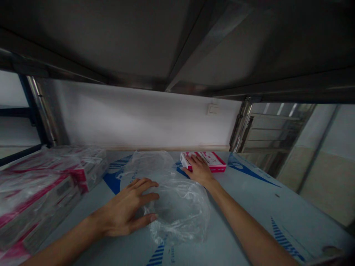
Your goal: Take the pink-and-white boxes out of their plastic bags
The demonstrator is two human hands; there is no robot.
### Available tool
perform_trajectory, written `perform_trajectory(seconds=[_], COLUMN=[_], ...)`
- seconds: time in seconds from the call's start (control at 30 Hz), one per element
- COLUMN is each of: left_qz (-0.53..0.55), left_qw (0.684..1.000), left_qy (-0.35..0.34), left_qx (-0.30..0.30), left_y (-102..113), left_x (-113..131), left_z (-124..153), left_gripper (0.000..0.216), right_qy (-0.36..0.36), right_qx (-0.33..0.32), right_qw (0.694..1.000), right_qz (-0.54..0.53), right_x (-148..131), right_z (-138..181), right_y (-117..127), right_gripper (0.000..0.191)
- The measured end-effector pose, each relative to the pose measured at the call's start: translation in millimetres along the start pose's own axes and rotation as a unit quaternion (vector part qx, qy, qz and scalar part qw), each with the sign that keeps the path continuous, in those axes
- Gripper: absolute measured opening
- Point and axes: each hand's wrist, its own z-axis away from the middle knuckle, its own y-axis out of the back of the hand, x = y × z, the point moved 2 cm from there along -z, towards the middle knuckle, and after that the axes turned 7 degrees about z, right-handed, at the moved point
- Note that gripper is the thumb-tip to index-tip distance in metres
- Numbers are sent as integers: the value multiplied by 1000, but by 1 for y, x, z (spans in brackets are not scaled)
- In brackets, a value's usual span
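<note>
My left hand (127, 210) lies on the shelf with its fingers spread against the edge of a crumpled clear plastic bag (177, 203). Whether it grips the bag is unclear. My right hand (198, 170) reaches further back and rests flat on top of a small white and pink box (212, 160) that lies at the rear of the shelf. The bag sits between my two arms.
The shelf surface (263, 207) is a pale sheet with blue print. Stacked pink and white boxes in plastic wrap (47, 184) fill the left side. A dark metal shelf (166, 44) hangs close overhead. Metal posts (240, 125) stand at the back corners against a white wall.
</note>
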Motion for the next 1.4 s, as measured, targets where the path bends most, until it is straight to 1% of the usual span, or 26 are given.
perform_trajectory(seconds=[0.1,0.17,0.23,0.3,0.37,0.47,0.5,0.53,0.57,0.63,0.67,0.7,0.77,0.8,0.87,0.93,1.0,1.07,1.13,1.17,1.2,1.23,1.27,1.3,1.37,1.4], left_qz=[-2,-1,3,10,20,34,43,58,76,119,140,161,201,217,228,203,153,84,24,8,4,17,48,95,199,228], left_qw=[1000,1000,999,997,992,982,978,975,972,966,964,963,958,955,954,962,976,988,994,995,995,995,993,989,962,949], left_qy=[0,-3,-2,10,34,92,116,139,159,180,181,178,170,166,159,143,108,62,34,33,43,63,89,113,137,129], left_qx=[-8,3,32,76,123,164,166,163,156,140,132,126,118,116,114,115,116,113,100,92,85,76,55,12,-123,-173], left_y=[0,1,2,5,10,18,20,21,21,19,17,16,14,14,17,23,30,39,49,55,61,67,73,77,82,85], left_x=[-1,-3,-6,-10,-11,-10,-9,-9,-10,-11,-11,-11,-7,-4,7,19,32,41,48,51,52,53,52,51,46,43], left_z=[1,3,6,8,9,8,6,5,4,2,0,-1,-2,-2,-1,2,7,13,22,26,31,36,40,43,45,43], left_gripper=[43,44,45,43,41,40,41,42,43,38,33,26,17,15,15,14,12,11,12,12,9,7,6,7,13,14], right_qy=[-40,-61,-74,-75,-47,14,15,19,31,73,100,124,144,138,113,102,104,100,96,93,92,96,106,132,207,230], right_qx=[-5,-10,-20,-40,-41,-23,-47,-83,-104,-88,-83,-84,-123,-147,-177,-173,-150,-120,-105,-110,-123,-154,-202,-273,-441,-482], right_qw=[999,998,997,996,996,986,982,979,980,985,985,983,978,977,977,978,981,984,983,978,971,959,941,912,817,784], right_qz=[29,25,11,-12,-60,-164,-183,-183,-169,-129,-118,-108,-86,-70,-47,-54,-71,-84,-119,-149,-183,-217,-249,-276,-309,-318], right_x=[0,1,4,5,3,-7,-11,-16,-22,-33,-38,-42,-48,-48,-46,-43,-40,-38,-38,-38,-39,-40,-43,-47,-60,-66], right_z=[1,1,0,-1,0,13,22,33,44,67,77,85,95,98,100,100,99,98,97,97,97,98,99,100,101,98], right_y=[-6,-7,-6,2,22,68,84,98,110,128,132,134,128,122,108,94,85,86,99,111,124,138,151,163,179,184], right_gripper=[69,69,69,71,70,53,51,52,50,42,35,30,23,26,39,48,50,51,48,42,34,26,18,13,9,8])
